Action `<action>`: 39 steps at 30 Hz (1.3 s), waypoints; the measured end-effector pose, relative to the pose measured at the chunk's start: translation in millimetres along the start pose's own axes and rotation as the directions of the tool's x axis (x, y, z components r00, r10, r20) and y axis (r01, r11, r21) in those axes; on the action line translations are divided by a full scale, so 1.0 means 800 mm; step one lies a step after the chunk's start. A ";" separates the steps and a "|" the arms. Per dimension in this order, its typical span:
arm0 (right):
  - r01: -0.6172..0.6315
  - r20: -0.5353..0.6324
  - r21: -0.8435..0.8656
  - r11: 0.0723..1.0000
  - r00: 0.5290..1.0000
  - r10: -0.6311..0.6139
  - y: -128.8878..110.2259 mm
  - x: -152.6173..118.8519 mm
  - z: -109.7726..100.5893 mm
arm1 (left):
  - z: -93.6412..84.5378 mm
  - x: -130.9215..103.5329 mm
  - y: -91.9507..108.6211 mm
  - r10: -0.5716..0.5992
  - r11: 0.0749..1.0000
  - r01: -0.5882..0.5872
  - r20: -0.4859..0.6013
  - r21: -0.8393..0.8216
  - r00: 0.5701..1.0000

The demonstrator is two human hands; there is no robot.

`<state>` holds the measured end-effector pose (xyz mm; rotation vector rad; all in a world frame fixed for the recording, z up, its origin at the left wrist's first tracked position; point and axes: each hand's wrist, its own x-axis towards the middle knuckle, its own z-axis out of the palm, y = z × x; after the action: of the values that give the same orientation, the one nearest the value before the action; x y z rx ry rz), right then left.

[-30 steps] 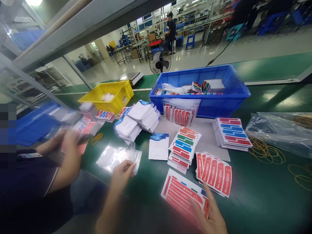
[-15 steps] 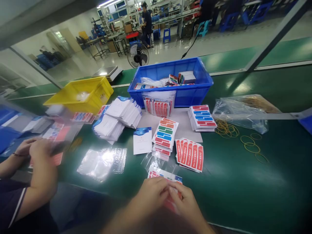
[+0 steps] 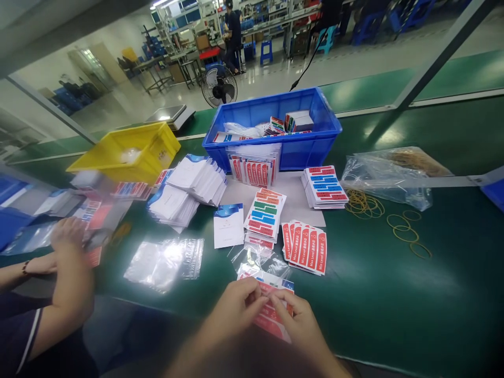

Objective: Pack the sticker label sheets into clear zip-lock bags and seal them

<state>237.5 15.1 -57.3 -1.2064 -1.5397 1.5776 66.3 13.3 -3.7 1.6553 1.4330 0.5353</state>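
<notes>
At the table's near edge, a clear zip bag (image 3: 271, 316) with red and white label sheets inside lies under both hands. My left hand (image 3: 244, 302) pinches it near the middle, thumb and forefinger pressed together. Opposite it, my right hand (image 3: 295, 310) pinches the same bag, its fingertips almost touching the left ones. Just beyond stands a stack of multicoloured label sheets (image 3: 265, 212), with red label sheets (image 3: 305, 248) fanned out at its right. A white leaflet with a blue top (image 3: 229, 228) lies at the left of the stack.
Flat clear bags (image 3: 159, 262) lie at the left, before piled leaflets (image 3: 192, 181). A blue bin (image 3: 271, 149) and a yellow bin (image 3: 129, 152) stand behind. Rubber bands (image 3: 362, 203) and another label stack (image 3: 325, 186) are at the right. A co-worker's hands (image 3: 65, 236) work at far left.
My fingertips have shifted slightly along the bag, and more of its red labels shows below them. The co-worker's hands have moved apart. The view has shifted slightly.
</notes>
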 end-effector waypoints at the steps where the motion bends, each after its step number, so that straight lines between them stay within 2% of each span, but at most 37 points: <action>1: 0.001 -0.006 -0.001 1.000 1.000 -0.001 0.000 -0.001 0.000 | 0.000 0.000 0.000 -0.003 1.000 0.003 -0.017 0.008 1.000; 6: 0.024 -0.023 -0.018 1.000 0.999 -0.024 0.002 -0.003 0.004 | 0.002 -0.001 0.002 0.056 0.996 -0.051 -0.067 0.078 0.996; 10: 0.052 -0.016 -0.072 0.996 0.998 -0.053 0.002 -0.002 0.005 | 0.007 -0.004 0.000 0.169 0.961 -0.146 -0.077 0.236 0.983; 15: 0.047 0.020 -0.156 0.987 0.999 -0.044 -0.003 0.000 0.005 | 0.021 -0.009 -0.007 0.232 0.907 -0.163 -0.136 0.388 0.963; 18: 0.046 0.058 -0.168 0.985 0.998 -0.037 -0.004 0.001 0.005 | 0.027 -0.010 -0.008 0.227 0.894 -0.151 -0.137 0.423 0.964; 23: 0.050 0.076 -0.203 0.978 0.997 -0.036 -0.006 0.000 0.006 | 0.027 -0.008 -0.004 0.135 0.917 -0.070 -0.139 0.392 0.981; 28: 0.088 0.102 -0.269 0.959 0.993 -0.063 -0.011 0.001 0.004 | 0.027 -0.008 -0.002 0.129 0.900 -0.073 -0.102 0.430 0.986; 31: 0.104 0.096 -0.298 0.949 0.992 -0.079 -0.013 0.003 0.006 | 0.032 -0.010 -0.005 0.177 0.877 -0.083 -0.158 0.474 0.971; 34: 0.098 0.089 -0.290 0.952 0.993 -0.075 -0.013 0.005 0.009 | 0.033 -0.010 -0.010 0.248 0.847 -0.089 -0.241 0.524 0.938; 37: 0.107 0.098 -0.291 0.951 0.992 -0.081 -0.012 0.008 0.010 | 0.026 -0.008 -0.011 0.279 0.820 -0.039 -0.340 0.570 0.898; 39: 0.125 0.094 -0.319 0.940 0.991 -0.100 -0.012 0.010 0.006 | 0.019 -0.008 -0.008 0.278 0.815 -0.031 -0.343 0.579 0.897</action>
<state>228.1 21.8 -49.7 -1.2141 -1.9403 1.3445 72.8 2.5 -15.7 2.2455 1.9055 0.6230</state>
